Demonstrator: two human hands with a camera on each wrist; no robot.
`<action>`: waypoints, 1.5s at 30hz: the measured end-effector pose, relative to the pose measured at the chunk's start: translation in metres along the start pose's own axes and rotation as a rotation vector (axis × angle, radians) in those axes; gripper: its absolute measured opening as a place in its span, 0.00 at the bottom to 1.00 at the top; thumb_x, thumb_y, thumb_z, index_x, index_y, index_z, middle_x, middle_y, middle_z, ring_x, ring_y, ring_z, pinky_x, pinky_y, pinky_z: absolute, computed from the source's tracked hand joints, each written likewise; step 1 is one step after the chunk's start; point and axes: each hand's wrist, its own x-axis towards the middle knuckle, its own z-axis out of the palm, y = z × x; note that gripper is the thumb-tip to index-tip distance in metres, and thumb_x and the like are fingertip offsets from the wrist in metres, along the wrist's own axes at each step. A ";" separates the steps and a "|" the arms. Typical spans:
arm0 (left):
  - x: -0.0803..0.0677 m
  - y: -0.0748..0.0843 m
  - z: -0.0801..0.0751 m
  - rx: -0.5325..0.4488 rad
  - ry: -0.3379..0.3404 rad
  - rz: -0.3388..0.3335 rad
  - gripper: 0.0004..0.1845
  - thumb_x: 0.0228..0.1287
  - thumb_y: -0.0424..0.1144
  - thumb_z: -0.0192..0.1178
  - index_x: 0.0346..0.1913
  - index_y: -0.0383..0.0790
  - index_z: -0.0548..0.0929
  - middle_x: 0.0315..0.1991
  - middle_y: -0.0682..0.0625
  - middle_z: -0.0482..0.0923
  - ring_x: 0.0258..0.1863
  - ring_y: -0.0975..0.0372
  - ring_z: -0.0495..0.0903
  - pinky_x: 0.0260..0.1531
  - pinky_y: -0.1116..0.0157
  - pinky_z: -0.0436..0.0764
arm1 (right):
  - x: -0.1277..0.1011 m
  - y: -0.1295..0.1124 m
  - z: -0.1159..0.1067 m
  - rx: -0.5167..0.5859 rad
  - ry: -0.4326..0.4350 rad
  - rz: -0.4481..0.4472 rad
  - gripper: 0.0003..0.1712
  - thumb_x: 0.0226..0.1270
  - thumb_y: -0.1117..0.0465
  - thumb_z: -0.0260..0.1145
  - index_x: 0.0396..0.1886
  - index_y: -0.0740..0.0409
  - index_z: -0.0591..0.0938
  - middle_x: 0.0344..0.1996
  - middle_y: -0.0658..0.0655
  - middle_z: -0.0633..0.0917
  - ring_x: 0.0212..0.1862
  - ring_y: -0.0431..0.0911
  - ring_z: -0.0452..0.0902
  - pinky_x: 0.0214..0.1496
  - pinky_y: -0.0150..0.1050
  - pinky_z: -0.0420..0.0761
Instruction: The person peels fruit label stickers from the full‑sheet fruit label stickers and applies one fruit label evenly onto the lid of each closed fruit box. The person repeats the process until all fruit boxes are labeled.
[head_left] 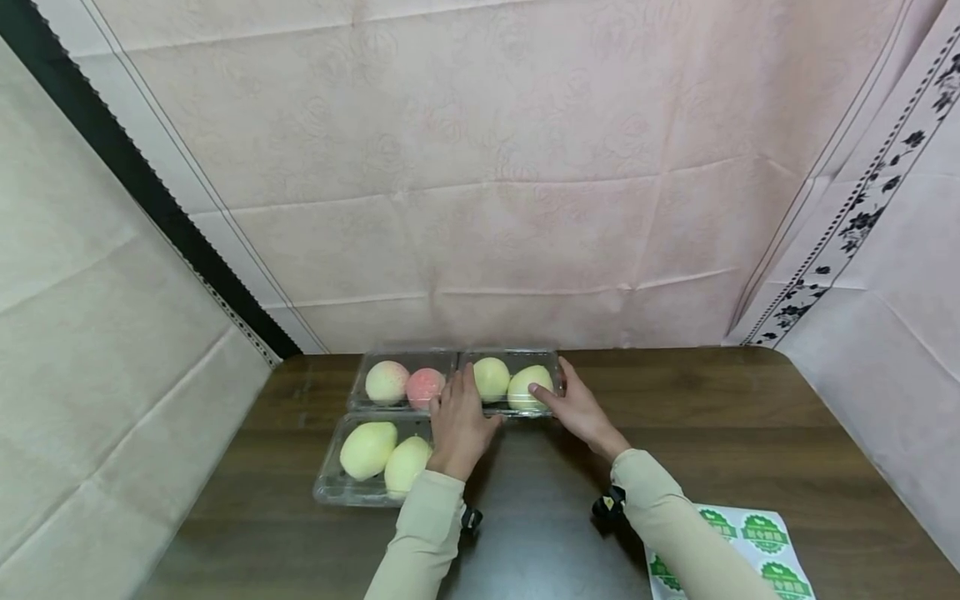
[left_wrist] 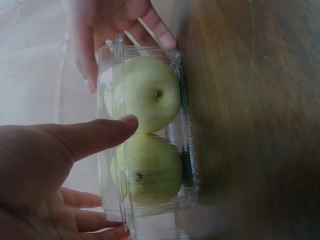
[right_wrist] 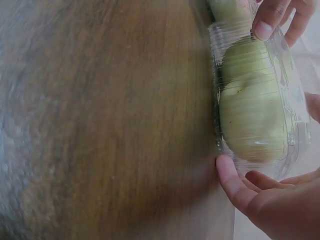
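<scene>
A clear plastic fruit box with two pale green peaches stands at the table's back edge. My left hand holds its left end, thumb across the front and the other fingers around the end and back. At the opposite end my right hand grips the box between thumb and fingers; its fingertips show low at that corner in the right wrist view. The lid looks closed. Directly left is a second clear box holding one pale and one pink peach, partly covered by my left hand.
In front of the second box lies a third clear box with two pale yellow-green fruits, close beside my left wrist. A sheet of green round stickers lies at front right, partly under my right forearm. Patterned cloth rises behind the wooden table.
</scene>
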 end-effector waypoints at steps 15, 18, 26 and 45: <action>-0.003 0.004 -0.001 0.010 0.054 0.065 0.54 0.48 0.44 0.86 0.77 0.32 0.68 0.65 0.36 0.80 0.59 0.38 0.79 0.62 0.44 0.71 | -0.012 -0.005 -0.006 -0.036 0.022 -0.018 0.52 0.79 0.45 0.65 0.86 0.63 0.48 0.79 0.73 0.62 0.78 0.67 0.60 0.72 0.62 0.72; -0.006 0.006 0.000 0.021 0.080 0.096 0.54 0.47 0.45 0.87 0.75 0.32 0.70 0.63 0.36 0.82 0.55 0.37 0.83 0.64 0.41 0.73 | -0.015 -0.004 -0.009 -0.047 0.029 -0.012 0.53 0.79 0.44 0.65 0.86 0.64 0.47 0.80 0.73 0.61 0.78 0.69 0.61 0.75 0.63 0.68; -0.016 0.010 0.002 0.062 0.128 0.163 0.53 0.44 0.46 0.88 0.73 0.32 0.73 0.56 0.37 0.85 0.48 0.41 0.87 0.59 0.40 0.79 | -0.026 -0.001 -0.015 -0.069 0.042 0.001 0.54 0.79 0.45 0.66 0.85 0.66 0.47 0.80 0.74 0.60 0.78 0.69 0.60 0.77 0.63 0.64; -0.039 0.013 0.004 -0.276 0.032 0.044 0.48 0.51 0.34 0.84 0.75 0.33 0.71 0.68 0.35 0.77 0.65 0.39 0.77 0.64 0.41 0.77 | -0.051 -0.003 -0.022 -0.061 0.047 0.031 0.53 0.79 0.48 0.66 0.85 0.66 0.47 0.80 0.74 0.59 0.78 0.71 0.59 0.76 0.65 0.65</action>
